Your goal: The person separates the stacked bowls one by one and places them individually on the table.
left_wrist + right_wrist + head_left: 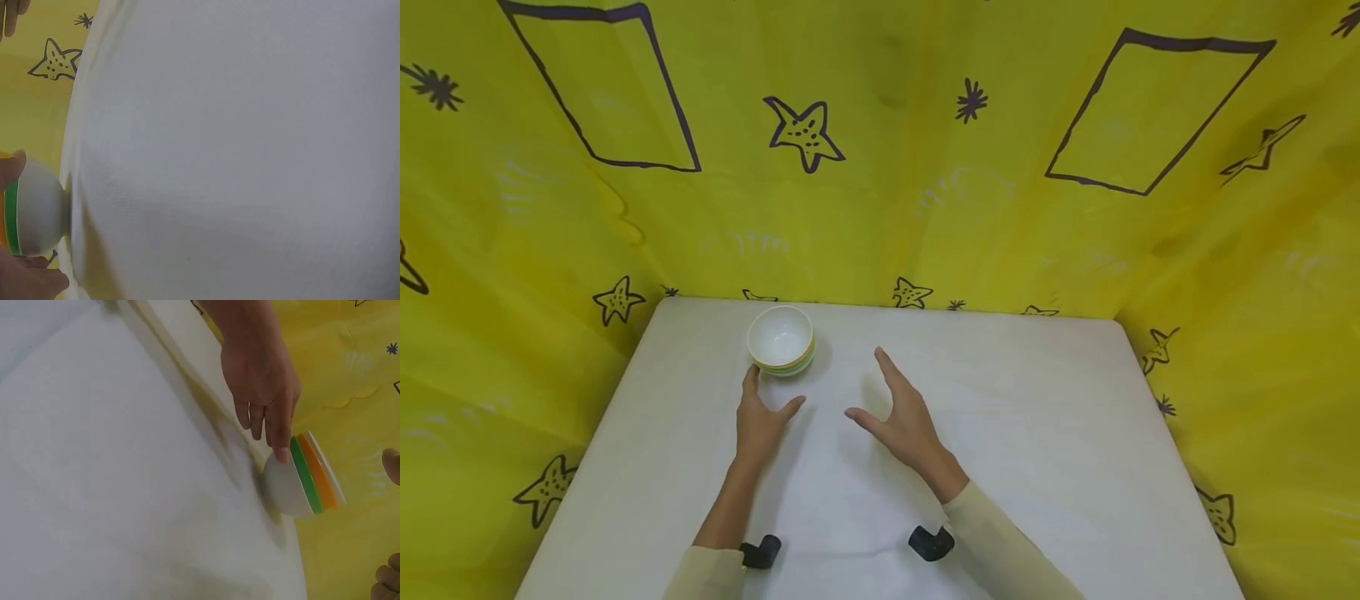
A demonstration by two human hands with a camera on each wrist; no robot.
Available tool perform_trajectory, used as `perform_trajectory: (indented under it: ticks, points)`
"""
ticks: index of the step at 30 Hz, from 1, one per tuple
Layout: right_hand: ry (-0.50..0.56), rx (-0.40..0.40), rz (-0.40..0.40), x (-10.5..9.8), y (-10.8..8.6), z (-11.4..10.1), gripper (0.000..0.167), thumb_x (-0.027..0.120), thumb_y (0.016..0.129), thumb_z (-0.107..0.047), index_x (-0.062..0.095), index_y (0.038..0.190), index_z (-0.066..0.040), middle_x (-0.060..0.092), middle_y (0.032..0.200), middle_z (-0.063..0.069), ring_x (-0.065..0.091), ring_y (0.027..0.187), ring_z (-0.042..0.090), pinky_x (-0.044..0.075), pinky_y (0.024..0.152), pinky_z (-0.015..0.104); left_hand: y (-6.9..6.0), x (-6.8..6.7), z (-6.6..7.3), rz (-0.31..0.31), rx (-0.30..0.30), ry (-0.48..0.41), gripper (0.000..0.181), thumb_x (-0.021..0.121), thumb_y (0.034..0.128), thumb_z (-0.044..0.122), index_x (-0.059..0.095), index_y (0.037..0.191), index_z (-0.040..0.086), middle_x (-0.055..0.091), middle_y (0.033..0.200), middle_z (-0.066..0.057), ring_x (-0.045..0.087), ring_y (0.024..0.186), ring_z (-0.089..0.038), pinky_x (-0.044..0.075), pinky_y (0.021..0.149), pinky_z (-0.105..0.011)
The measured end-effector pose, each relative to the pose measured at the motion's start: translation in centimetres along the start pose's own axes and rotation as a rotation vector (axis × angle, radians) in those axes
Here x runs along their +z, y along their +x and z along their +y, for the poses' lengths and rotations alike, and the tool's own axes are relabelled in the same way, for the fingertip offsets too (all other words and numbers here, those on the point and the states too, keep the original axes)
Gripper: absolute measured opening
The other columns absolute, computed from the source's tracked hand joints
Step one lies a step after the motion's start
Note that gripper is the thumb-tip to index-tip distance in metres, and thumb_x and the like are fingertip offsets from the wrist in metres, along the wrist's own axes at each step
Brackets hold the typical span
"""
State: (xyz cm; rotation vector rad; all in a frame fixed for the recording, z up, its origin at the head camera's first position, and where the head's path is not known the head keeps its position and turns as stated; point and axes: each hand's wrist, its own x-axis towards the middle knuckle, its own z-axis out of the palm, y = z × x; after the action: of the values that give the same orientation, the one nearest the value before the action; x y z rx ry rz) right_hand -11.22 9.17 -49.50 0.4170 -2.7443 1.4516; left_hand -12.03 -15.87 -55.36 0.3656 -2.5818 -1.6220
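A small stack of white bowls (781, 336) with orange and green bands stands upright near the table's back edge, left of centre. My left hand (761, 427) is just in front of it, thumb and fingers spread apart. One of its fingertips reaches the stack's near left side; the right wrist view shows that finger against or very close to the bowls (289, 484). To the right, my right hand (907, 423) hovers over the table, its thumb and fingers wide apart with nothing between them. Part of its fingers (389, 575) shows at the right wrist view's edge.
A white cloth covers the table (1037, 433). Yellow curtains (880, 208) with drawn stars hang behind and at both sides. Two black wrist-camera pieces (932, 543) show beside the sleeves near the front.
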Motion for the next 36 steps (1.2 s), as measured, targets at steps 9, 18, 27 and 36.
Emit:
perform_trajectory:
  ticks: [9, 18, 27, 36]
  points:
    - [-0.005, -0.004, -0.017, 1.2, 2.1, -0.1, 0.099, 0.086, 0.090, -0.034, 0.029, 0.165, -0.005, 0.032, 0.170, 0.009, 0.031, 0.155, 0.026, 0.031, 0.124, 0.044, 1.0, 0.2, 0.0, 0.048, 0.018, -0.017, 0.103, 0.087, 0.0873, 0.014, 0.020, 0.163, -0.004, 0.026, 0.167, -0.029, 0.021, 0.156, -0.043, 0.019, 0.128, -0.053]
    - [-0.025, 0.030, -0.050, 2.2, 3.9, 0.1, 0.100, 0.087, 0.089, -0.034, 0.029, 0.166, -0.006, 0.030, 0.171, 0.009, 0.030, 0.156, 0.026, 0.030, 0.125, 0.045, 2.3, 0.4, -0.2, 0.047, 0.029, -0.019, 0.105, 0.088, 0.0858, 0.013, 0.020, 0.164, -0.002, 0.027, 0.168, -0.025, 0.023, 0.157, -0.040, 0.020, 0.128, -0.049]
    - [-0.034, -0.003, -0.077, 3.3, 5.9, -0.5, 0.101, 0.085, 0.090, -0.041, 0.028, 0.166, -0.006, 0.030, 0.171, 0.009, 0.030, 0.156, 0.026, 0.030, 0.125, 0.042, 3.0, -0.1, 0.2, 0.055, 0.048, -0.037, 0.107, 0.090, 0.0856, 0.017, 0.020, 0.165, 0.002, 0.028, 0.169, -0.022, 0.025, 0.156, -0.039, 0.021, 0.128, -0.050]
    - [0.003, -0.024, -0.101, 4.7, 7.4, -1.5, 0.105, 0.087, 0.088, -0.042, 0.027, 0.166, -0.005, 0.030, 0.171, 0.008, 0.030, 0.155, 0.024, 0.031, 0.124, 0.042, 3.0, -0.2, -0.1, 0.080, 0.067, -0.045, 0.106, 0.092, 0.0841, 0.017, 0.025, 0.165, 0.002, 0.032, 0.167, -0.022, 0.027, 0.156, -0.039, 0.023, 0.127, -0.052]
